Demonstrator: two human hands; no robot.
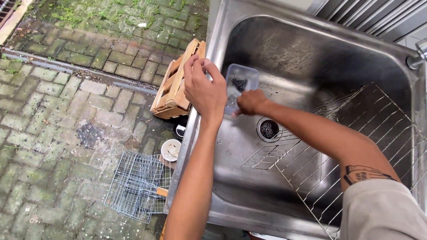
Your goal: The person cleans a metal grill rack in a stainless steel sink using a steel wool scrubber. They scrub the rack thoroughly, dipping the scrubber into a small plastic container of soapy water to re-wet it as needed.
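Observation:
My left hand (203, 87) is over the left rim of a steel sink (284, 49), fingers curled around the edge of a clear plastic container (242, 81). The container is tilted over the basin and holds some dark bits. My right hand (250, 102) is closed just below the container and presses against its lower side; whatever it holds is hidden by the fingers. Below both hands the round drain (268, 129) is filled with dark debris.
A wire rack (351, 146) leans inside the sink on the right. A tap (418, 54) sticks out at the far right edge. On the brick paving left of the sink are a wooden crate (174, 84), a wire grill basket (135, 184) and a small white bowl (171, 150).

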